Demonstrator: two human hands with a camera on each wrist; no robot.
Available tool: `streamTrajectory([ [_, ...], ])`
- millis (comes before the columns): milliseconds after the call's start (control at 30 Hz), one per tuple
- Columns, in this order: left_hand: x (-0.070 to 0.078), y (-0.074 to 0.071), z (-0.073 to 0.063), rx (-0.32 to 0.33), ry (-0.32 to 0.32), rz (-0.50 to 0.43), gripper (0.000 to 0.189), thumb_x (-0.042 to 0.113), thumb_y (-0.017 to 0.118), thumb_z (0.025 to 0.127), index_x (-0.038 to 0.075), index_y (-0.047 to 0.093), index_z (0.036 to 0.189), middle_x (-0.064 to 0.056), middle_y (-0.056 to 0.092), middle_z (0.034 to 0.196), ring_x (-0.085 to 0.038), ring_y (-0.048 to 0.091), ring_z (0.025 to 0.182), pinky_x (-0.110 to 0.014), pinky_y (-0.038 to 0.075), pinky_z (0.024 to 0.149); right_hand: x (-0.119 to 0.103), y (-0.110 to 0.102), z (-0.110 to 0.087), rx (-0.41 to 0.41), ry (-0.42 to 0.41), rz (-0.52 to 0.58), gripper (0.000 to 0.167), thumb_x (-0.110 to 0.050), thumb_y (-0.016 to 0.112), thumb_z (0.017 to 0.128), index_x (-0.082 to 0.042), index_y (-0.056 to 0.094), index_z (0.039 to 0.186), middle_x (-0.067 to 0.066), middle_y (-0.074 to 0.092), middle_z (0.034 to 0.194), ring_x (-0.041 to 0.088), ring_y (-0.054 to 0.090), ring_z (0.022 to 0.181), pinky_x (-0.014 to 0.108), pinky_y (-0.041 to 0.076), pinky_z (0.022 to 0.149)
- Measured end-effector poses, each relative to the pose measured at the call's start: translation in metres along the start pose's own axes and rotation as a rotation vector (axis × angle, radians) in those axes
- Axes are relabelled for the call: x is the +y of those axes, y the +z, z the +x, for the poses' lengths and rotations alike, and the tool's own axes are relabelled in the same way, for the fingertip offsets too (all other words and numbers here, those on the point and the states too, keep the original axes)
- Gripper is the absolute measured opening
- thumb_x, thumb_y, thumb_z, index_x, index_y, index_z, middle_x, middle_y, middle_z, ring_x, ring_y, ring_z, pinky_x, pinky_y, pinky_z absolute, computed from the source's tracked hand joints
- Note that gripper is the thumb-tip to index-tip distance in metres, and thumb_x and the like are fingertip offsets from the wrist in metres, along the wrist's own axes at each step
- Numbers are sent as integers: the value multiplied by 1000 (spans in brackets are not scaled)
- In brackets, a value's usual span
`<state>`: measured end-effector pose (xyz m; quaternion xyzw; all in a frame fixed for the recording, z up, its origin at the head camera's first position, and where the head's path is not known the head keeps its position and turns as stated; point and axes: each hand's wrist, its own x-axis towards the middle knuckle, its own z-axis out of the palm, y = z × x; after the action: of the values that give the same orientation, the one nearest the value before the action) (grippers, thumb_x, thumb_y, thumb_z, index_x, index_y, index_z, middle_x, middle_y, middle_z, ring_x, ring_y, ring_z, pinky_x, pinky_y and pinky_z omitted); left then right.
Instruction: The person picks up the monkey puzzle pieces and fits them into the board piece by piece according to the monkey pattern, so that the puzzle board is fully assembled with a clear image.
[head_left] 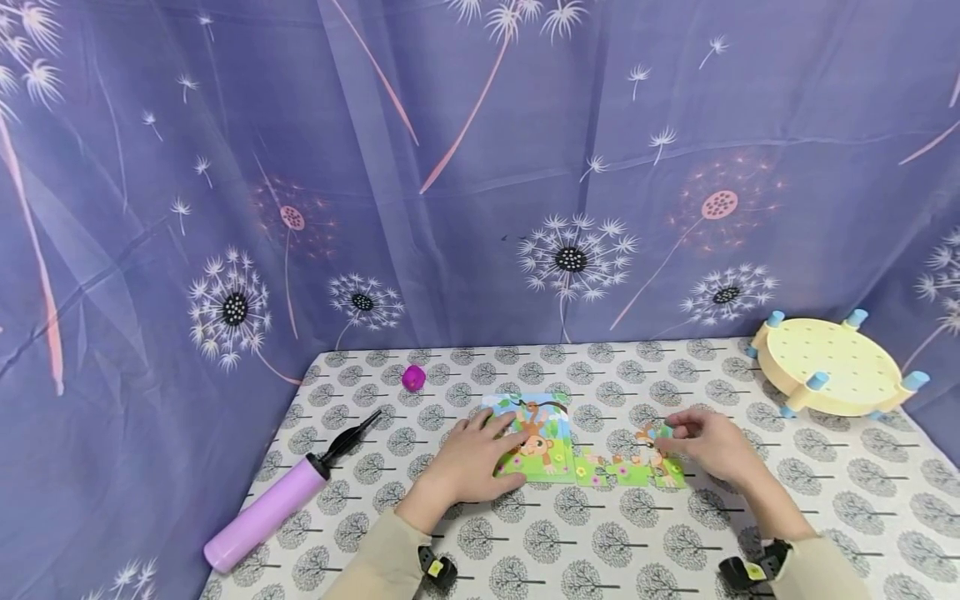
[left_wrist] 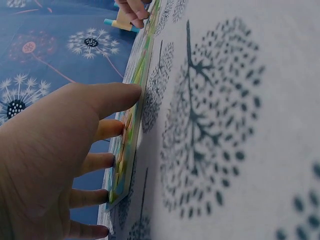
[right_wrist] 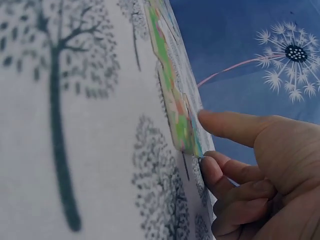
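My left hand (head_left: 474, 458) lies with spread fingers over a picture card (head_left: 555, 446) showing a monkey hanging from a branch; its fingertips and thumb rest at the card's surface. To the right of the card, several joined jigsaw pieces (head_left: 611, 473) form a green strip with flowers and a second monkey's parts. At the upper right end of that strip, my right hand (head_left: 708, 442) pinches a jigsaw piece (head_left: 647, 435) between thumb and fingers, the other fingers curled in. The right wrist view has thumb and forefinger at the edge of the low jigsaw pieces (right_wrist: 181, 132).
A lilac hand pump (head_left: 270, 512) with a black nozzle lies at the left. Farther back is a small magenta object (head_left: 413, 378). A yellow oval stool-like stand (head_left: 828, 367) with blue-tipped legs sits at the back right. A tree-print cloth (head_left: 547, 542) covers the table, before a purple dandelion curtain (head_left: 465, 250).
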<state>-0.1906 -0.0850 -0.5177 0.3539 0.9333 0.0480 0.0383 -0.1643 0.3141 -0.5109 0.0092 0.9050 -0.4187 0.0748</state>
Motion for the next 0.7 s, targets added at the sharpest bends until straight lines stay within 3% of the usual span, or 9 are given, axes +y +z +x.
streamTrajectory([
  [200, 0, 2, 1, 8, 1, 16, 74, 71, 49, 98, 36, 35, 163, -2, 30, 169, -43, 30, 151, -70, 34, 113, 0, 2, 0, 7, 27, -80, 73, -45, 88, 82, 5, 61, 127, 5, 63, 96, 20, 56, 81, 33, 48, 69],
  [433, 0, 0, 2, -3, -13, 2, 73, 71, 49, 97, 37, 38, 161, -1, 30, 169, -41, 30, 151, -69, 33, 114, -3, 2, -1, 12, 72, -86, 67, -45, 88, 81, 2, 61, 120, 5, 58, 93, 21, 52, 77, 32, 45, 62],
  [700, 1, -1, 1, -13, -18, -10, 72, 70, 50, 97, 36, 40, 161, -2, 30, 169, -41, 29, 152, -69, 32, 114, -3, 1, 1, 13, 63, -106, 69, -48, 88, 80, 0, 61, 122, 6, 61, 99, 22, 56, 85, 36, 49, 73],
])
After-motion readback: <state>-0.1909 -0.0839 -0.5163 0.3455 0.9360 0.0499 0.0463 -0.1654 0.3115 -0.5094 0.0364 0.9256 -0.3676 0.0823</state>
